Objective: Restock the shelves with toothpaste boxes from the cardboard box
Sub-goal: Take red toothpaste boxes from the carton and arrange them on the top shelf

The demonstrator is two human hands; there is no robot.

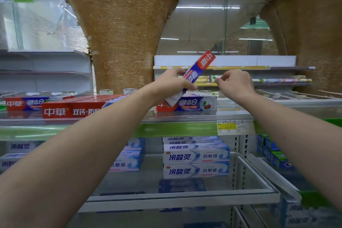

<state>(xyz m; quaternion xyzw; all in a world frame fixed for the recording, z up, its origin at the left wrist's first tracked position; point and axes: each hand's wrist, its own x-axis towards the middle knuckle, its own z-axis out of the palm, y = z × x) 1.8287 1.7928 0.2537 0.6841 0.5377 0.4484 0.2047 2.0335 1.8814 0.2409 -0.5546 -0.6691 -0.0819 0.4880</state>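
Both arms outstretched; left hand [174, 81] gripping, right hand [236, 83] loosely curled.

shelf [111, 119] bearing toothpaste boxes [74, 110]
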